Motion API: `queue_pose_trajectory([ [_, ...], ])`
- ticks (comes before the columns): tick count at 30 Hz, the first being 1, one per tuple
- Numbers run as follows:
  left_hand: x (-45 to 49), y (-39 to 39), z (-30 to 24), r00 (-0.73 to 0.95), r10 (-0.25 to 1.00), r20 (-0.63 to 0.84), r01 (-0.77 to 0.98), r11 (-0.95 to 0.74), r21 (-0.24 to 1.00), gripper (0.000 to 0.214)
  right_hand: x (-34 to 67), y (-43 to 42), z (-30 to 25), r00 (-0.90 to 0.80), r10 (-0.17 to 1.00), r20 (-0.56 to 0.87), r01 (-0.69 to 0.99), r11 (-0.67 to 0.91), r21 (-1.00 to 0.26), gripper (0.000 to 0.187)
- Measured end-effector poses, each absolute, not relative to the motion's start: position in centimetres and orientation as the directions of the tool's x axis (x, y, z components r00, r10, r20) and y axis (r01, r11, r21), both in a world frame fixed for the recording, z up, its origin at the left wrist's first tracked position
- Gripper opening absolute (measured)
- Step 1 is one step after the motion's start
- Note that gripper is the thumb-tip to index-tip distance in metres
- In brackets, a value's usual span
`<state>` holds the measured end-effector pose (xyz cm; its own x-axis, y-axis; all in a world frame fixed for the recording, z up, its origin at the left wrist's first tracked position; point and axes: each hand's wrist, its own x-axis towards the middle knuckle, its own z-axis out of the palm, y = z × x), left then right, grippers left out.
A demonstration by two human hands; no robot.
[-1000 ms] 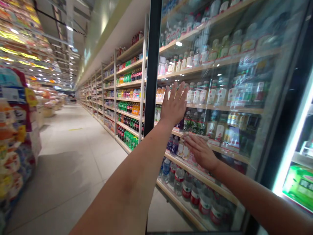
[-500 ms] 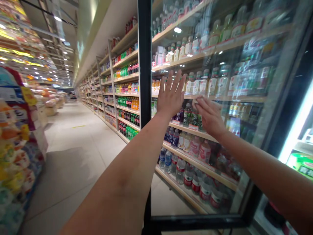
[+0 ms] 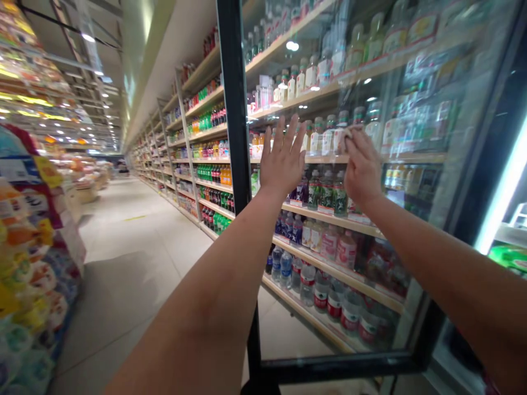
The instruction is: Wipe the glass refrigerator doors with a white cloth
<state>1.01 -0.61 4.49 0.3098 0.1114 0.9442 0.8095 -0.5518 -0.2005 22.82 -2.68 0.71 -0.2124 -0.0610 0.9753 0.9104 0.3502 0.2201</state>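
Observation:
A glass door [image 3: 313, 323] in a black frame [image 3: 233, 99] stands swung out in front of me, with shelves of drinks showing through the pane. My left hand [image 3: 282, 160] is spread with its fingers apart, palm towards the glass and apparently resting on it. To its right, my right hand [image 3: 364, 167] is closed on a pale, crumpled cloth [image 3: 349, 131] held at the glass. Only a small part of the cloth shows past the fingertips.
Beyond the door, long shelves [image 3: 206, 159] of bottled drinks run into the distance. A display of bright packaged goods [image 3: 33, 263] stands at the left. Between them lies a tiled aisle floor [image 3: 132, 241]. A lit cooler interior [image 3: 504, 192] shows at the right edge.
My right hand has moved up and slightly right across the glass with the cloth. My left hand stays spread in nearly the same place. The view has shifted slightly.

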Motion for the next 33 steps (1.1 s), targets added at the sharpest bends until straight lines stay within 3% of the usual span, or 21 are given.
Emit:
queue_pose_trajectory([
  [2,1.0,-0.7,4.5,0.312,0.121,0.942,0.799,-0.57,-0.191,0.061,22.4,-2.4,0.5,-0.147,-0.08,0.986,0.928,0.333,0.166,0.055],
  [7,1.0,-0.6,4.6,0.315,0.132,0.94,0.759,-0.63,-0.166,0.064,21.2,-2.7,-1.2,-0.445,0.035,0.895,0.832,0.385,0.399,0.052],
  [9,1.0,-0.5,4.6,0.31,0.114,0.944,0.766,-0.618,-0.176,0.065,21.6,-2.6,0.0,-0.47,0.053,0.881,0.822,0.392,0.414,0.051],
  [14,0.9,-0.4,4.5,0.314,0.123,0.941,0.774,-0.607,-0.179,0.065,22.6,-0.8,4.5,-0.135,-0.046,0.99,0.956,0.255,0.142,0.054],
  [16,1.0,-0.3,4.5,0.317,0.137,0.939,0.766,-0.62,-0.168,0.067,22.3,-0.2,5.3,-0.093,-0.057,0.994,0.968,0.228,0.104,0.054],
  [24,1.3,0.9,4.7,0.317,0.154,0.936,0.776,-0.609,-0.163,0.065,20.8,-2.2,5.1,-0.351,0.111,0.93,0.919,0.231,0.32,0.055],
  [27,1.1,0.4,4.6,0.326,0.161,0.931,0.78,-0.603,-0.169,0.068,20.7,-2.4,4.6,-0.42,0.121,0.9,0.888,0.258,0.38,0.053],
  [30,0.9,-0.1,4.6,0.335,0.177,0.925,0.788,-0.592,-0.172,0.079,21.8,-1.1,4.5,-0.326,0.052,0.944,0.92,0.247,0.304,0.052],
  [33,0.8,-0.3,4.6,0.337,0.2,0.92,0.805,-0.569,-0.171,0.092,23.6,0.9,4.5,-0.065,-0.093,0.994,0.97,0.229,0.085,0.056],
])
